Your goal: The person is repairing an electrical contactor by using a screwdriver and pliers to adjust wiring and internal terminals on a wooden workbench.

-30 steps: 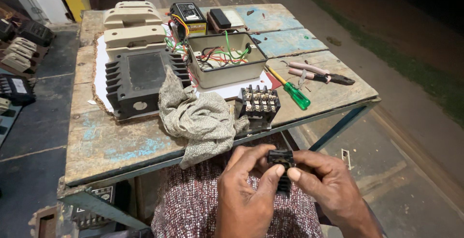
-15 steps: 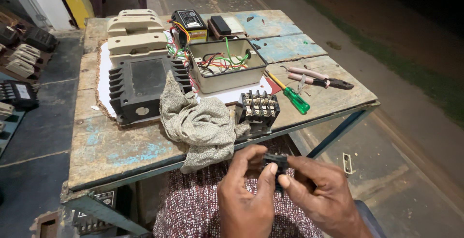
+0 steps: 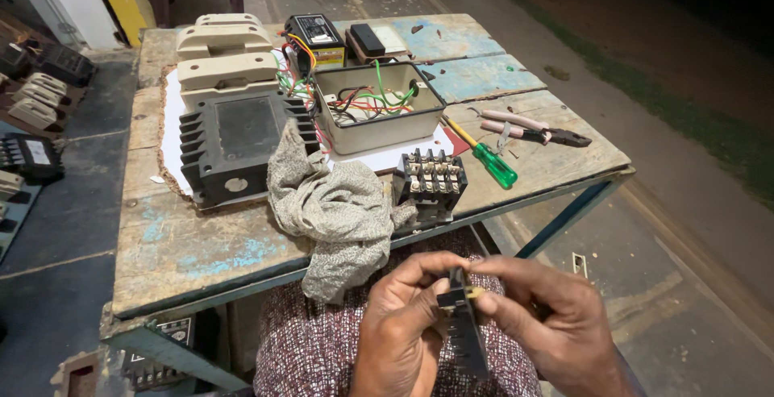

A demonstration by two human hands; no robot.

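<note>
Currently | left hand (image 3: 399,328) and right hand (image 3: 552,324) fingers are pinching a small black terminal piece (image 3: 461,324) over the lap, below the tabletop (image 3: 201,244) edge | advising: keeping the pinch firm, brass end facing up.

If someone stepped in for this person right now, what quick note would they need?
Left hand and right hand: both pinch a small black part over the lap, below the table edge.
On the table: terminal block, rag, open wired box, black finned cover, green screwdriver, pliers.
Done: box is open, parts laid out.
Left: the part is not yet fitted anywhere.
</note>
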